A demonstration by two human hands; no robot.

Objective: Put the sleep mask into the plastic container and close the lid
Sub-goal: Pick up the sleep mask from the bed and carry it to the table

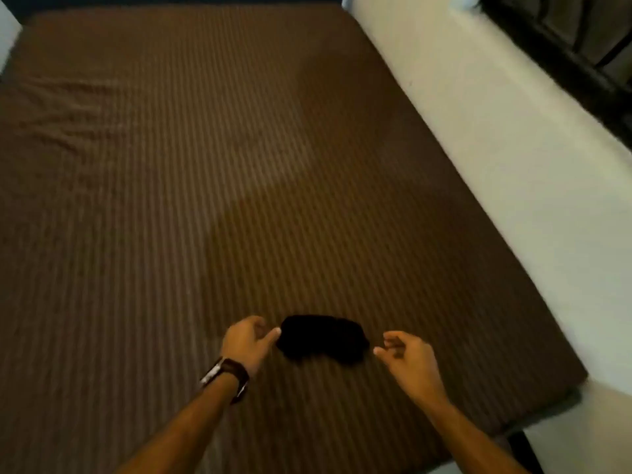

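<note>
A black sleep mask lies flat on the brown striped bed sheet, near the bed's front edge. My left hand, with a wristwatch, is at the mask's left end. Its thumb tip touches the mask's edge and its fingers are curled, so I cannot tell whether it is pinching the fabric. My right hand hovers just right of the mask's right end. Its fingers are loosely curled and apart, a small gap from the fabric, and it holds nothing. No plastic container is in view.
The bed fills most of the view, with wrinkles in the sheet at the far left. A white wall runs along the right side, with a dark window frame at the top right. The mattress corner is at the lower right.
</note>
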